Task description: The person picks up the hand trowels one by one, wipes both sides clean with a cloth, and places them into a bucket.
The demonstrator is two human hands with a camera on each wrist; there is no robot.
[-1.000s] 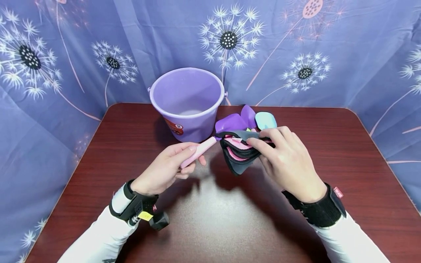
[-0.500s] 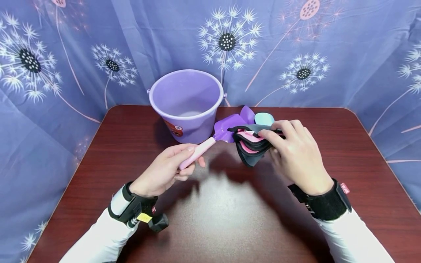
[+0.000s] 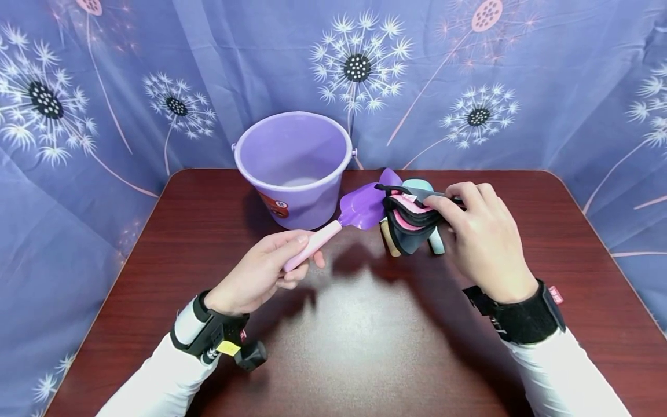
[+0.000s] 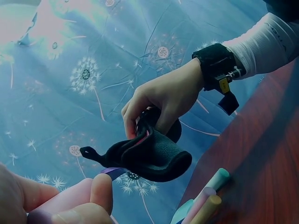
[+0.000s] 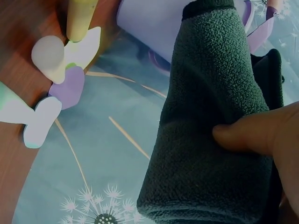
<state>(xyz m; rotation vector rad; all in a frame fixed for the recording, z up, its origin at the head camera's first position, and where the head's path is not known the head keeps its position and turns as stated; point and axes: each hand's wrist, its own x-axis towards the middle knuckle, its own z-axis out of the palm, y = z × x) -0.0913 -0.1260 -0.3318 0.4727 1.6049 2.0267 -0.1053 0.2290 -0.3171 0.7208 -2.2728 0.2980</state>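
Observation:
My left hand [image 3: 263, 269] grips the pink handle of a toy shovel [image 3: 315, 245], held tilted with its purple blade pointing away and to the right. My right hand [image 3: 484, 243] pinches a folded cloth [image 3: 414, 223], grey with black edging and pink inner layers, just right of the blade. The cloth's left tip covers part of that blade's end. In the right wrist view the thumb presses on the fuzzy grey side of the cloth [image 5: 205, 93]. Within the left wrist view the cloth [image 4: 161, 161] hangs folded under my right fingers.
A light purple bucket [image 3: 312, 208] with a red label stands at the back of the dark red wooden table [image 3: 208, 214]. Several toy hand tools lie behind and below the cloth, among them one with a teal head [image 3: 418, 184]. A flowered blue curtain [image 3: 281, 52] hangs behind.
My right hand has moved the cloth right and slightly away, off the shovel's neck. More of the purple blade and the handles of the lying tools now show. My left hand stays almost still.

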